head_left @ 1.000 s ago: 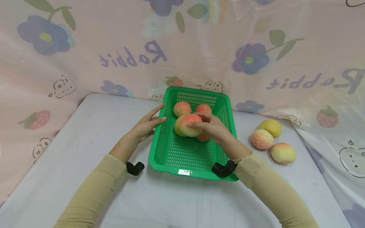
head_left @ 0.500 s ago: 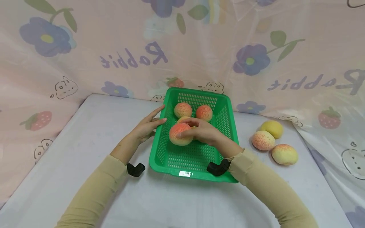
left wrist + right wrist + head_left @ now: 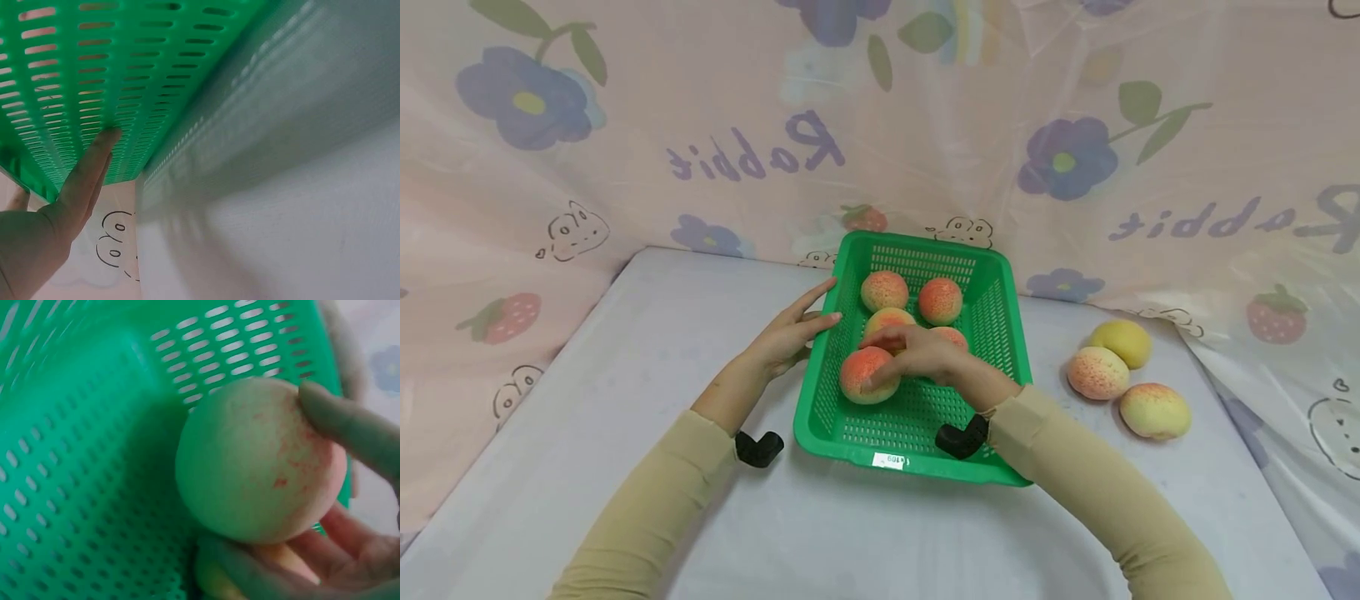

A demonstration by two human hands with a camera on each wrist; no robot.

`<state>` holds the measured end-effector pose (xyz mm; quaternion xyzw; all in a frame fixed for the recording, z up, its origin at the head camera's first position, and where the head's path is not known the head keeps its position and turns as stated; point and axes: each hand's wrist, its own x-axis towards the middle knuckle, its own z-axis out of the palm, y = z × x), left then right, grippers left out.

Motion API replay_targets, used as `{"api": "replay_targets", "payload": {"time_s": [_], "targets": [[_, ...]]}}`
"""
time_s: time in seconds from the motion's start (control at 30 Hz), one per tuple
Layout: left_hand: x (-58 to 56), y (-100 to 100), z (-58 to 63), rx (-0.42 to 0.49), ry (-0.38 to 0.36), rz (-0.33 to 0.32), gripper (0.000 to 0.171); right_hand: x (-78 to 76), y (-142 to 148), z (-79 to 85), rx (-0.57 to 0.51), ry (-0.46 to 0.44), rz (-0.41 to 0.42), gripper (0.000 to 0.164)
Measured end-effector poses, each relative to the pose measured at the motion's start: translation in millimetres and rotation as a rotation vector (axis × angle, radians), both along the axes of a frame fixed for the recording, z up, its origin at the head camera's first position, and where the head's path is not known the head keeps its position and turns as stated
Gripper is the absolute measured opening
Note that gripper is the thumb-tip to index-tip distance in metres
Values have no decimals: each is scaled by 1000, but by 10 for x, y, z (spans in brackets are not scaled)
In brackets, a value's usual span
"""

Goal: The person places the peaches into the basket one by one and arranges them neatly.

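Observation:
My right hand (image 3: 928, 354) holds a red-and-cream peach (image 3: 863, 379) between thumb and fingers, in the near left part of a green plastic basket (image 3: 917, 473). The right wrist view shows this peach (image 3: 250, 462) up close; whether it touches the basket floor I cannot tell. Farther back in the basket sit two speckled peaches (image 3: 884, 291) side by side. Another peach (image 3: 891, 320) and one more peach (image 3: 951, 336) are partly hidden by the right hand. My left hand (image 3: 782, 340) rests on the basket's left side, its fingers (image 3: 87, 175) straight against the slotted outer wall.
Right of the basket, a yellow fruit (image 3: 1122, 343), a pale speckled peach (image 3: 1098, 372) and a yellow-red peach (image 3: 1155, 411) lie close together on the white tabletop (image 3: 647, 350). A printed curtain (image 3: 910, 108) hangs behind the table. Black wrist cameras (image 3: 758, 449) sit at both cuffs.
My right hand has carried the peach from above the others toward the near left of the basket, uncovering the peaches behind it. The left hand stays on the basket's side.

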<state>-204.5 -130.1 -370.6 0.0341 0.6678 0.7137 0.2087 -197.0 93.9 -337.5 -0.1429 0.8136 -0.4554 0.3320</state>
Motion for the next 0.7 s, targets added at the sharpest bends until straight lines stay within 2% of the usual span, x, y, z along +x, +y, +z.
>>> {"api": "replay_targets", "payload": {"time_s": [0.1, 0.3, 0.47, 0.7], "targets": [[-5, 4, -8, 7, -5, -3, 65, -20, -16, -61, -13, -21, 10, 53], [-13, 0, -15, 5, -11, 14, 65, -56, -4, -102, -3, 5, 43, 51], [-3, -2, -2, 4, 3, 6, 64, -52, 12, -77, -4, 6, 44, 54], [-2, -14, -8, -2, 3, 3, 64, -21, 91, 17, -66, -19, 1, 54]]}}
